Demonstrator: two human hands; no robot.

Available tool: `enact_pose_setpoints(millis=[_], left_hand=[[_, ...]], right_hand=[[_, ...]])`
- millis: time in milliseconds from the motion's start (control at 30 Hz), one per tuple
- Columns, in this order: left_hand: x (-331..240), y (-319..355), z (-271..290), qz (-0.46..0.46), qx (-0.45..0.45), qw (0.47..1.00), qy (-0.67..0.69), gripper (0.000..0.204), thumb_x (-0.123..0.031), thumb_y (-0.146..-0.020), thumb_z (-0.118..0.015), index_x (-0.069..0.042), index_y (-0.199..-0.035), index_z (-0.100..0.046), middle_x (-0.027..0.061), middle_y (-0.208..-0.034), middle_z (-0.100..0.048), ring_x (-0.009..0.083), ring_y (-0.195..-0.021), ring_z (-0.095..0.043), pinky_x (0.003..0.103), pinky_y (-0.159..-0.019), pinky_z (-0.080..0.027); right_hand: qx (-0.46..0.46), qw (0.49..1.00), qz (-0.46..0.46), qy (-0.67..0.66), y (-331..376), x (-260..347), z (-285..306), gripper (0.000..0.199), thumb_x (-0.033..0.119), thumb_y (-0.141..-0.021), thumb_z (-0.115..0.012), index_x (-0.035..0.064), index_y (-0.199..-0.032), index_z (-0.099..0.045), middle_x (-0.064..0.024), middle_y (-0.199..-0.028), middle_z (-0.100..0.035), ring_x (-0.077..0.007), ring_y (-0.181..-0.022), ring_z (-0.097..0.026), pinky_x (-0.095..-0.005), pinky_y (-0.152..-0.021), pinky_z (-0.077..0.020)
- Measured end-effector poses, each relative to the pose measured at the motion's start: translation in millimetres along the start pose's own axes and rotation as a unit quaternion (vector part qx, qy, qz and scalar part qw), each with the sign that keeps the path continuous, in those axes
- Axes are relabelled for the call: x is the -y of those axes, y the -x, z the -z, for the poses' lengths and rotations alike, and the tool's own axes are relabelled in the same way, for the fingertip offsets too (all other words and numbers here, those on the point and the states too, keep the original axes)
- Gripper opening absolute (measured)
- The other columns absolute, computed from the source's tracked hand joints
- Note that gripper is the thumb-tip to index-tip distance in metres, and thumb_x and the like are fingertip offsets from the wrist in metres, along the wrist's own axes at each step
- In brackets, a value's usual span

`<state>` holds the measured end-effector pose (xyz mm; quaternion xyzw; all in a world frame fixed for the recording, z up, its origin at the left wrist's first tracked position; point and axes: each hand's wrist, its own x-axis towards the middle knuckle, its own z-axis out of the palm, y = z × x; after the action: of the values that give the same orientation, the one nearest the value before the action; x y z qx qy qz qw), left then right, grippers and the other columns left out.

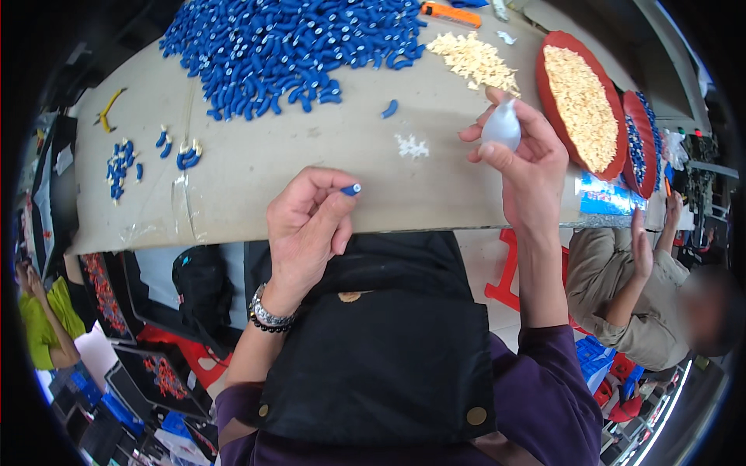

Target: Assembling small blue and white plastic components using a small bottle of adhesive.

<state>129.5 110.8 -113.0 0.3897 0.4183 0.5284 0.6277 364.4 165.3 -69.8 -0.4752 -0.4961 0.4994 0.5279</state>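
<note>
Between the thumb and index finger of my left hand (305, 221), near the table's front edge, is a small blue curved piece (352, 189) with its white end showing. Off to the right, my right hand (536, 147) is closed around a translucent pear-shaped squeeze bottle (501, 128), its narrow tip pointing up. One loose blue piece (390, 109) lies on the table (233, 171) between the hands, farther back. A white splotchy patch (412, 146) marks the surface just left of my right hand.
A large heap of blue pieces (280, 50) covers the back. Small cream pieces (474, 60) lie beside an orange tool (451, 14); more fill a red tray (546, 101). Blue pieces with cream ends (120, 167) sit at left. A co-worker (629, 295) is at right.
</note>
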Motion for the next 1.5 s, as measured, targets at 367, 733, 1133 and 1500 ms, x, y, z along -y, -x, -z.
enact_pose_setpoints(millis=[367, 733, 1133, 1500], left_hand=[[-1.5, 1.2, 1.3, -0.001, 0.021, 1.0, 0.0, 0.008, -0.002, -0.092, -0.056, 0.003, -0.098, -0.057, 0.0065, -0.081, -0.059, 0.0037, -0.045, -0.043, 0.017, -0.039, -0.031], [6.9, -2.2, 3.8, -0.01, 0.0, 1.0, -0.003, 0.007, 0.001, -0.093, -0.052, 0.001, -0.099, -0.055, 0.0117, -0.086, -0.06, 0.0047, -0.043, -0.041, 0.017, -0.038, -0.03], [7.9, -1.9, -0.2, -0.024, -0.001, 0.999, -0.022, 0.005, -0.004, -0.094, -0.055, 0.001, -0.096, -0.054, 0.0108, -0.086, -0.06, 0.0041, -0.042, -0.039, 0.016, -0.037, -0.027], [3.5, -0.9, -1.4, -0.027, 0.007, 0.999, -0.026, 0.007, -0.005, -0.094, -0.055, 0.001, -0.096, -0.053, 0.0107, -0.085, -0.06, 0.0043, -0.043, -0.04, 0.016, -0.038, -0.028]], right_hand=[[-0.038, 0.827, 0.175, 0.533, -63.2, -8.1, 25.8, 0.018, 0.018, -0.074, -0.073, 0.0067, -0.084, -0.063, -0.0096, -0.081, -0.063, -0.0263, -0.079, -0.065, -0.0397, -0.066, -0.0506], [0.008, 0.731, 0.152, 0.665, -78.8, -9.2, 9.7, 0.012, 0.015, -0.071, -0.066, 0.0028, -0.073, -0.068, -0.0181, -0.073, -0.066, -0.0339, -0.074, -0.067, -0.0432, -0.064, -0.052], [0.032, 0.778, 0.168, 0.605, -57.8, -7.0, 17.8, 0.01, 0.004, -0.067, -0.057, -0.001, -0.069, -0.065, -0.0211, -0.071, -0.065, -0.0368, -0.072, -0.066, -0.0452, -0.063, -0.0514], [0.023, 0.785, 0.14, 0.603, -45.8, -8.0, 21.4, 0.006, 0.004, -0.067, -0.063, -0.0025, -0.069, -0.063, -0.0218, -0.07, -0.063, -0.0378, -0.072, -0.064, -0.0464, -0.065, -0.0508]])
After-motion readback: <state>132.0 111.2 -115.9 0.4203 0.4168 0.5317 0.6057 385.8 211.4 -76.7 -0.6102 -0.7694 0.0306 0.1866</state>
